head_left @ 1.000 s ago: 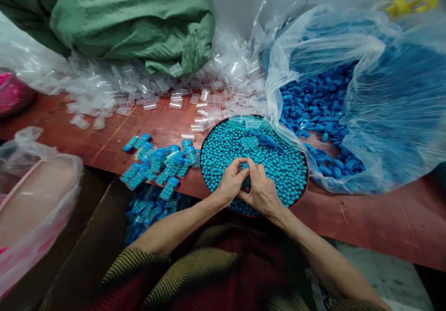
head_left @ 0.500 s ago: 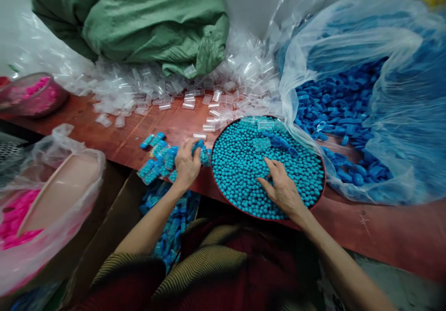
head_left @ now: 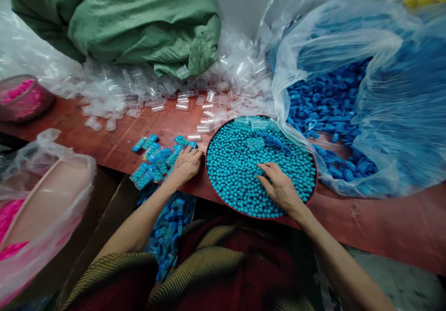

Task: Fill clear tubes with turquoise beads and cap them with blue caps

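My left hand (head_left: 188, 164) lies at the right side of a group of filled containers with blue caps (head_left: 162, 158), left of the round tray. Its fingers are partly curled, and whether anything is under them is hidden. My right hand (head_left: 278, 185) hovers low over the turquoise beads (head_left: 233, 171), thumb and fingers apart, with nothing between them. The beads fill a round red-rimmed tray (head_left: 316, 181). On the beads, above my right hand, rest a clear container (head_left: 256, 144) with beads in it, another clear piece (head_left: 258, 124) and a few blue caps (head_left: 275, 140).
Clear empty containers (head_left: 149, 90) are heaped behind, under a green cloth bundle (head_left: 146, 23). An open plastic bag (head_left: 383, 162) of blue caps (head_left: 327, 106) is at right. Pink pieces fill a bowl (head_left: 43, 102) and a lower-left bag (head_left: 83, 171). Filled containers (head_left: 170, 232) lie below the table edge.
My left hand has lowered from holding a blue-capped container onto the right side of the group. My right hand has barely moved over the beads. The view has shifted slightly.
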Motion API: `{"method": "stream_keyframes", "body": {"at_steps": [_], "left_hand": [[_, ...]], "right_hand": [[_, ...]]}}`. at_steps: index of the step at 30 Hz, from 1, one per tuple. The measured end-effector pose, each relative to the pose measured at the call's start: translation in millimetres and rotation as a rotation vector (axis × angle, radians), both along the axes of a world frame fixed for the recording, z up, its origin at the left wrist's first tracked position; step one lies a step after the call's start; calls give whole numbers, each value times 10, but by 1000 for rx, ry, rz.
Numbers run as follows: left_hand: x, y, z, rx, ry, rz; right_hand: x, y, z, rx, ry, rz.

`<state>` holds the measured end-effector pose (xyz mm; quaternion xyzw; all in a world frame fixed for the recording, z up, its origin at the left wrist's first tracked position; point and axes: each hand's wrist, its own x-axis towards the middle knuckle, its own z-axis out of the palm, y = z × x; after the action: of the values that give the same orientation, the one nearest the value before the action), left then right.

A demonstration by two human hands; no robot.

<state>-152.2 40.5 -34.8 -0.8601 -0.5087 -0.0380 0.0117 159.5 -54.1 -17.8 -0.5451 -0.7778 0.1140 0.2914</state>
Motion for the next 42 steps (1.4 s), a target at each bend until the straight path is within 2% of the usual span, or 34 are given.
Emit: {"method": "stream_keyframes", "body": {"at_steps": [5, 8, 10, 13, 16, 18, 20, 23, 26, 29, 32, 34, 38, 42], "left_hand": [[-202, -140, 111, 36, 115, 48], [-149, -146, 227, 75, 111, 71], [-3, -109, 295, 94, 43, 104], [340, -57, 356, 87, -108, 139], [694, -56, 381, 73, -209, 75], [876, -40, 403, 72, -259, 51], [1014, 52, 442, 82, -311, 65], [1192, 369, 514, 83, -347, 67], [1367, 740, 530, 17, -250, -11], [1483, 898, 453, -15, -147, -63], [1487, 805, 356, -6, -123, -109], [1451, 694, 325, -25, -127, -126], [1404, 544, 343, -50, -97, -144], [1389, 442, 350, -41, -52, -227]], "right_hand": [[101, 248, 88, 29, -104, -31], [70, 518, 159, 12, -235, -70], [-2, 696, 198, -24, -360, -90], [-142, 882, 225, -121, -553, -102], [-236, 930, 213, -168, -644, -74], [-248, 904, 194, -170, -626, -61], [-230, 865, 175, -182, -558, -57], [-198, 810, 154, -205, -482, -22], [-184, 748, 158, -230, -507, 43], [-147, 679, 219, -266, -552, 137], [-67, 699, 333, -305, -513, 216], [-22, 815, 401, -272, -478, 142], [-24, 1203, 423, -100, -529, -141], [-75, 1442, 333, -119, -606, -162]]}}
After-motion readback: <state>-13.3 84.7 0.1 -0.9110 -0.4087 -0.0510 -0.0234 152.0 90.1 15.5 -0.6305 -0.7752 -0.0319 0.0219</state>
